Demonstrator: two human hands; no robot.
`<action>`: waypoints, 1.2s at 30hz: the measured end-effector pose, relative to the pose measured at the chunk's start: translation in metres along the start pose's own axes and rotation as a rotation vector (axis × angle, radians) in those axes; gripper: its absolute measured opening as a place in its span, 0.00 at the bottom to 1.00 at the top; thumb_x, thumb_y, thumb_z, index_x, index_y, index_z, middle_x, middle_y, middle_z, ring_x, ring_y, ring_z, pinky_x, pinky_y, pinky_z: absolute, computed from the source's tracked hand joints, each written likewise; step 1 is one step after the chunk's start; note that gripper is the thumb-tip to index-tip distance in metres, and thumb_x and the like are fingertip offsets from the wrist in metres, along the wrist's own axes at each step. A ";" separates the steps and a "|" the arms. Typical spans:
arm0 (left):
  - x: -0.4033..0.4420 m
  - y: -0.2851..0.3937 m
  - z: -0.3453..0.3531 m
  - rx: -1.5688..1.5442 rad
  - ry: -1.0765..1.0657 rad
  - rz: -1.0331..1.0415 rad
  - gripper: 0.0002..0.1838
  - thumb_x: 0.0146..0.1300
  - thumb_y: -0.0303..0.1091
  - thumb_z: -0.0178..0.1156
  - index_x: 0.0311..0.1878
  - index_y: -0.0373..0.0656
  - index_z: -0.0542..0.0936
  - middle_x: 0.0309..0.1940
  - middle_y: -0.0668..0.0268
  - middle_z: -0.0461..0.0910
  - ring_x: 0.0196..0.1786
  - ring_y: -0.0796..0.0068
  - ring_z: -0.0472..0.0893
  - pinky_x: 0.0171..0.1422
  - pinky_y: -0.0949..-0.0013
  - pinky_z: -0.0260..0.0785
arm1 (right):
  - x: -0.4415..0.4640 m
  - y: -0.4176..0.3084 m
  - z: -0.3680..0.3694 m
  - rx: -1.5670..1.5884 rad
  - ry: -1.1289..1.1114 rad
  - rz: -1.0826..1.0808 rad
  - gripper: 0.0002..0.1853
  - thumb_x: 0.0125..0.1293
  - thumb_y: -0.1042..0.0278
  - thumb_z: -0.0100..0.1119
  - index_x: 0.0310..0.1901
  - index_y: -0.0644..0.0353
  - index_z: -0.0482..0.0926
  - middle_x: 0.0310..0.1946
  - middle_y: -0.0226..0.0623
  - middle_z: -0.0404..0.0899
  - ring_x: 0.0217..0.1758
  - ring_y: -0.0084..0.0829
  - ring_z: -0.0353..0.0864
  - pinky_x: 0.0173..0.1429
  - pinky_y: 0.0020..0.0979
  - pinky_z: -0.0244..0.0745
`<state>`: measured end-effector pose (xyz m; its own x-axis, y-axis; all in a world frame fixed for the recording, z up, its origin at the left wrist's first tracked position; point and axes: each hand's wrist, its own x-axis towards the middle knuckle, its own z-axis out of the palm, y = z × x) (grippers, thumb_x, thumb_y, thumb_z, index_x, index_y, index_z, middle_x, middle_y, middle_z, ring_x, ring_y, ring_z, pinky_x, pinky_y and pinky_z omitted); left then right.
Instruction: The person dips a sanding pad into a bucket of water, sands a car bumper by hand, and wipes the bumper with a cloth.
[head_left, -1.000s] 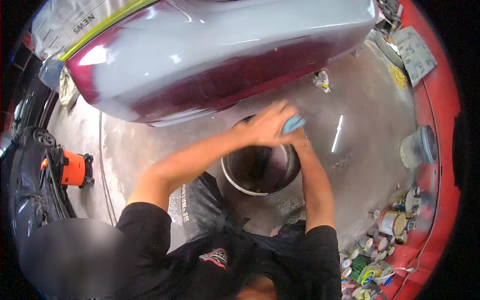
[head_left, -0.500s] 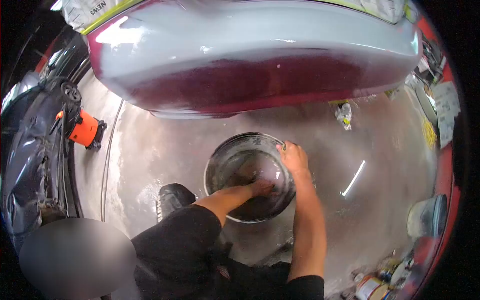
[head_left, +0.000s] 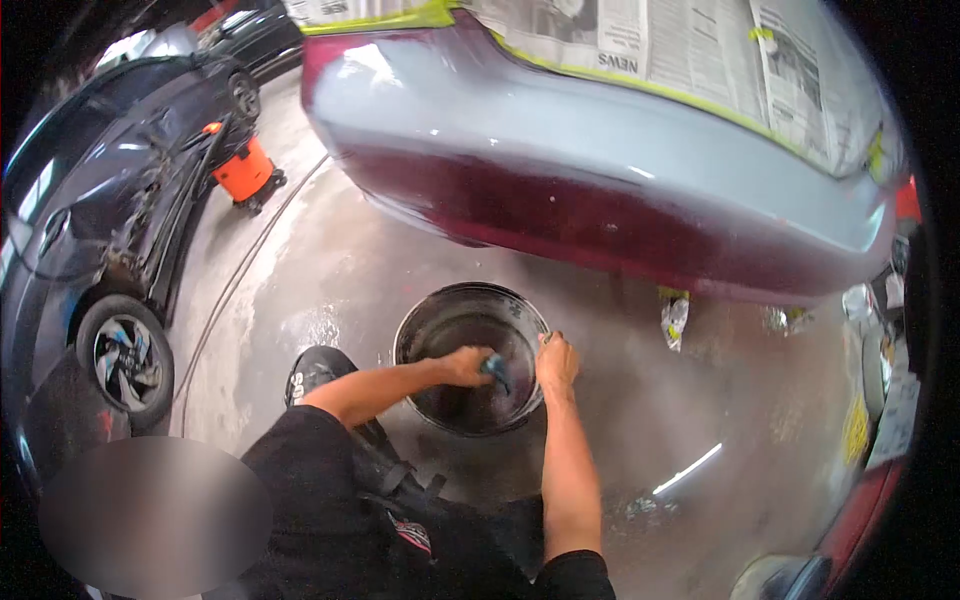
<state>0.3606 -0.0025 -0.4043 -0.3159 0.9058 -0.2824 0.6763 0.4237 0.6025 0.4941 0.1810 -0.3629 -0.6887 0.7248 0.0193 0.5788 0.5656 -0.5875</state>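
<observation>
Below me on the floor stands a round dark bucket (head_left: pixel 405 335) with murky liquid inside. My left hand (head_left: pixel 465 367) reaches over its opening, fingers closed around a small blue-green object (head_left: pixel 495 368), whose kind I cannot make out. On the right side, my right hand (head_left: pixel 557 362) grips the bucket's rim. In front is a car bumper (head_left: pixel 560 190), maroon with grey patches, the bodywork above it masked with newspaper (head_left: pixel 690 60) and yellow-green tape.
To the left, a damaged dark car (head_left: pixel 120 180) is parked beside an orange shop vacuum (head_left: pixel 243 172). A hose (head_left: pixel 250 260) runs along the wet floor. A crumpled wrapper (head_left: pixel 675 318) lies under the bumper. Another bucket (head_left: pixel 780 578) stands at the lower right.
My left hand has risen out of the liquid, bringing the blue-green object into sight. My right hand stays on the rim. The view has swung, showing more of the newspaper and the dark car.
</observation>
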 end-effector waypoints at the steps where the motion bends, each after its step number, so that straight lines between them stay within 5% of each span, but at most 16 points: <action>1: -0.013 0.006 -0.023 -0.116 0.103 -0.053 0.28 0.57 0.47 0.72 0.56 0.41 0.79 0.48 0.49 0.85 0.52 0.50 0.85 0.58 0.52 0.76 | -0.004 0.002 -0.004 -0.014 -0.008 0.014 0.18 0.75 0.55 0.56 0.44 0.65 0.82 0.38 0.60 0.85 0.45 0.60 0.86 0.49 0.55 0.79; 4: -0.037 0.011 -0.089 -0.263 0.500 -0.170 0.29 0.58 0.50 0.72 0.58 0.43 0.80 0.46 0.55 0.87 0.47 0.61 0.85 0.55 0.57 0.76 | -0.007 0.012 -0.012 -0.046 -0.032 0.036 0.17 0.75 0.56 0.56 0.45 0.65 0.82 0.40 0.59 0.86 0.46 0.59 0.86 0.50 0.54 0.79; 5: -0.055 0.039 -0.128 -0.462 0.506 -0.361 0.27 0.62 0.50 0.70 0.59 0.45 0.81 0.42 0.61 0.87 0.44 0.69 0.84 0.53 0.60 0.77 | -0.006 0.015 -0.012 -0.051 -0.037 0.047 0.17 0.75 0.56 0.56 0.45 0.66 0.82 0.41 0.58 0.86 0.47 0.59 0.86 0.51 0.54 0.79; 7: -0.077 0.071 -0.189 -0.468 0.874 -0.216 0.24 0.65 0.47 0.68 0.60 0.44 0.81 0.40 0.63 0.87 0.43 0.73 0.83 0.52 0.61 0.77 | 0.001 0.019 -0.009 -0.044 -0.075 0.031 0.17 0.75 0.57 0.57 0.45 0.66 0.82 0.41 0.58 0.86 0.47 0.59 0.86 0.52 0.53 0.79; 8: -0.076 0.057 -0.221 -0.568 0.906 -0.178 0.25 0.66 0.46 0.68 0.61 0.43 0.80 0.44 0.62 0.86 0.48 0.72 0.83 0.57 0.60 0.76 | 0.005 0.019 -0.009 -0.037 -0.091 0.026 0.17 0.75 0.57 0.57 0.45 0.67 0.82 0.41 0.57 0.86 0.47 0.58 0.86 0.52 0.53 0.79; 12: -0.059 0.059 -0.342 0.005 1.512 -0.148 0.41 0.64 0.61 0.65 0.68 0.37 0.72 0.63 0.41 0.76 0.68 0.44 0.75 0.72 0.48 0.65 | 0.008 0.026 -0.010 -0.040 -0.086 -0.047 0.18 0.75 0.57 0.57 0.46 0.68 0.82 0.40 0.58 0.86 0.47 0.59 0.86 0.52 0.53 0.79; 17: 0.003 0.082 -0.422 0.219 1.840 -0.043 0.38 0.69 0.58 0.61 0.71 0.39 0.68 0.68 0.36 0.68 0.75 0.39 0.60 0.77 0.40 0.53 | 0.001 0.012 -0.020 0.003 -0.084 -0.014 0.17 0.75 0.58 0.57 0.44 0.68 0.81 0.40 0.59 0.86 0.47 0.61 0.85 0.52 0.53 0.79; 21: 0.022 0.080 -0.469 0.422 1.781 0.060 0.32 0.74 0.53 0.54 0.72 0.40 0.68 0.69 0.42 0.69 0.74 0.46 0.61 0.76 0.40 0.52 | 0.004 0.016 -0.008 0.009 -0.048 0.016 0.17 0.74 0.58 0.57 0.42 0.68 0.80 0.39 0.59 0.86 0.46 0.61 0.85 0.50 0.54 0.79; 24: 0.053 0.081 -0.491 0.406 1.911 -0.109 0.34 0.73 0.55 0.54 0.72 0.39 0.69 0.68 0.39 0.69 0.74 0.42 0.63 0.77 0.42 0.53 | 0.000 0.012 -0.011 -0.017 -0.019 -0.008 0.17 0.74 0.58 0.58 0.42 0.68 0.80 0.39 0.59 0.85 0.45 0.60 0.85 0.49 0.54 0.79; 31: 0.063 0.140 -0.418 0.549 1.795 0.148 0.34 0.68 0.49 0.62 0.73 0.41 0.70 0.73 0.39 0.64 0.77 0.37 0.62 0.76 0.32 0.53 | 0.005 0.019 -0.007 -0.082 -0.055 -0.051 0.17 0.73 0.58 0.59 0.42 0.68 0.80 0.39 0.60 0.85 0.45 0.59 0.86 0.49 0.54 0.79; 36: 0.040 0.151 -0.377 0.713 1.169 0.697 0.28 0.67 0.45 0.64 0.70 0.56 0.74 0.74 0.52 0.67 0.71 0.45 0.72 0.75 0.43 0.64 | -0.012 0.039 -0.018 -0.096 -0.046 0.026 0.17 0.73 0.58 0.59 0.44 0.69 0.80 0.41 0.62 0.85 0.47 0.61 0.85 0.52 0.55 0.78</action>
<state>0.1989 0.0983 -0.0429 0.0899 0.5563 0.8261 0.9671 0.1494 -0.2059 0.5327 0.2010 -0.3712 -0.6911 0.7220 -0.0334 0.6343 0.5838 -0.5068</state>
